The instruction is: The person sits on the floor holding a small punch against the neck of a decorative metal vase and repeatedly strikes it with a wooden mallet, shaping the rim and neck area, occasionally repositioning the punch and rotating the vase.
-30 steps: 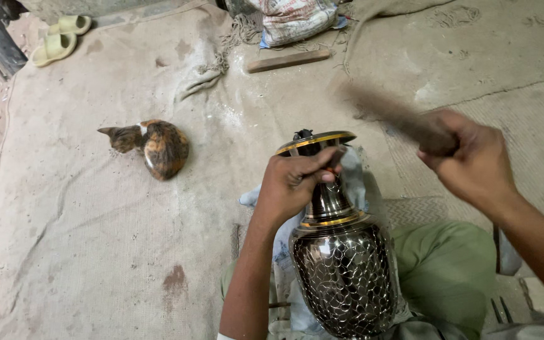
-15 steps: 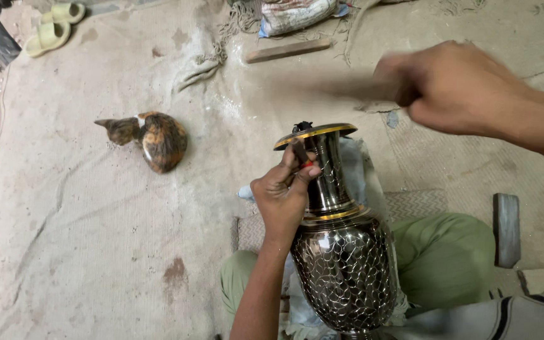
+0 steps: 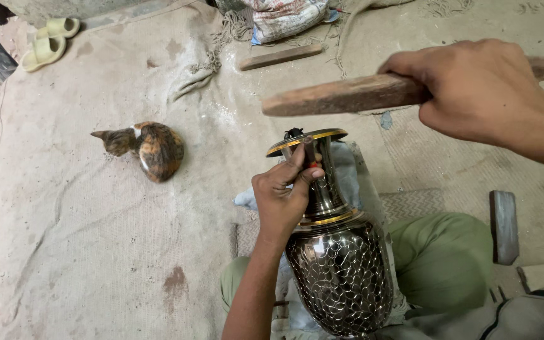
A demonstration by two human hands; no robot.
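Observation:
A shiny dark metal vase with an engraved scale pattern and a gold-rimmed mouth stands between my knees. My left hand pinches a thin metal punch with a red band against the vase neck, just under the rim. Above the vase mouth, my right hand is raised and grips a brown wooden stick that points left, held nearly level. The stick is apart from the vase and the punch.
A small calico kitten lies curled on the sackcloth floor to the left. A wooden block and a cloth bundle lie at the top, pale sandals top left, a grey bar right.
My right hand has lifted the wooden stick from down beside the vase mouth to above it. My left hand stays on the vase neck with the punch.

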